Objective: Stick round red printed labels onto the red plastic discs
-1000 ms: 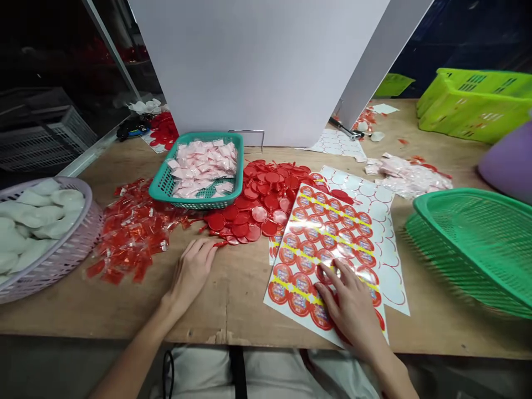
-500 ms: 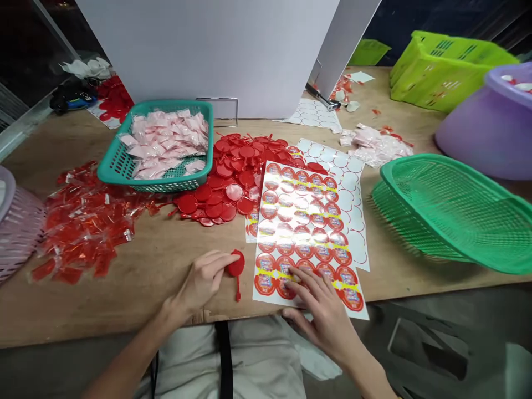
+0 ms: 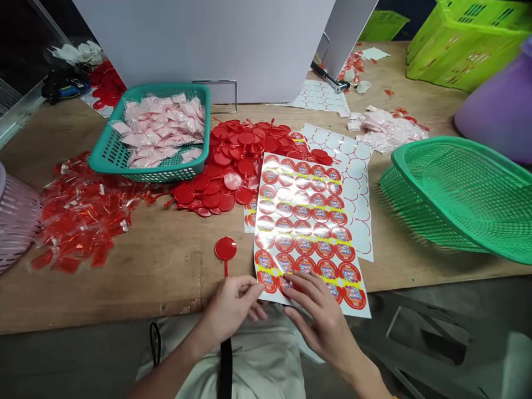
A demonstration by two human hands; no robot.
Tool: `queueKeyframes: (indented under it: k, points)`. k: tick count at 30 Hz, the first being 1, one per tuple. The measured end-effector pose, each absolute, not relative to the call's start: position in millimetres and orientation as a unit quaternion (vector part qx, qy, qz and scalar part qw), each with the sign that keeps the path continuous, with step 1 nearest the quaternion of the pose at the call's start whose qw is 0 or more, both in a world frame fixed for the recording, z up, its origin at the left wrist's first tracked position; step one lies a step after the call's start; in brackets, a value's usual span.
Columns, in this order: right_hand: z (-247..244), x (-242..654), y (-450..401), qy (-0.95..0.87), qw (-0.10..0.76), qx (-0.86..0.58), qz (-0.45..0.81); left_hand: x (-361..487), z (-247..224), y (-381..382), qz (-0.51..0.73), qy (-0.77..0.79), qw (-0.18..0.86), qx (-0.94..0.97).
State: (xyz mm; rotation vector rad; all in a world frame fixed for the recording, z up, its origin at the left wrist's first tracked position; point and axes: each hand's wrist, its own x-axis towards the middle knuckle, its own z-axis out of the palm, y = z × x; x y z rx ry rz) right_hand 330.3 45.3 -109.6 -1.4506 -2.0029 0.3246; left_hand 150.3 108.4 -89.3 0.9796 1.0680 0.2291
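Observation:
A sheet of round red stickers with yellow bands (image 3: 305, 213) lies near the table's front edge, its lower edge jutting past it. My left hand (image 3: 235, 305) is at the sheet's lower left corner, with thumb and forefinger closed on its edge. Flat on the lowest sticker rows rests my right hand (image 3: 318, 310), fingers stretched out and holding nothing. Left of the sheet lies a single red disc with a thin stem (image 3: 225, 249); my left hand hides the stem's lower end. Behind it spreads a heap of similar red discs (image 3: 233, 166).
A teal basket (image 3: 145, 176) contains pink-white packets. Red packets (image 3: 83, 216) are piled at left beside a pink basket (image 3: 19, 221). At right stand a green basket (image 3: 440, 221), a purple tub (image 3: 490, 105) and a lime crate (image 3: 465, 55). A white panel (image 3: 199, 44) rises behind.
My left hand has left the red disc and moved right and down to the sheet's corner. The disc now lies free, slightly shifted. My right hand stays on the sheet.

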Motion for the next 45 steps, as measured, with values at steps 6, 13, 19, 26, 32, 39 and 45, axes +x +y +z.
queueKeyframes:
  k: [6, 13, 19, 26, 32, 39, 45]
  points:
    - [-93, 307, 64, -0.720, 0.362, -0.546, 0.229, 147, -96, 118, 0.125, 0.431, 0.753, 0.482]
    - [-94, 302, 76, -0.753, 0.298, -0.535, 0.242, 144, -96, 119, 0.111, 0.439, 0.599, 0.660]
    - [-94, 303, 79, -0.748, 0.298, -0.547, 0.231, 147, -90, 121, 0.115, 0.432, 0.527, 0.723]
    - [-91, 318, 96, -0.578, 0.324, -0.630, 0.406, 142, -91, 122, 0.080, 0.489, 0.422, 0.760]
    - [-89, 318, 103, -0.414, 0.411, -0.667, 0.462, 149, -89, 113, 0.172, 0.503, 0.250, 0.809]
    - [-82, 310, 95, -0.484, 0.411, -0.622, 0.458, 164, -81, 112, 0.304, 0.440, 0.224, 0.815]
    - [-80, 314, 101, -0.612, 0.384, -0.572, 0.388, 136, -84, 125, 0.282, 0.486, 0.324, 0.761]
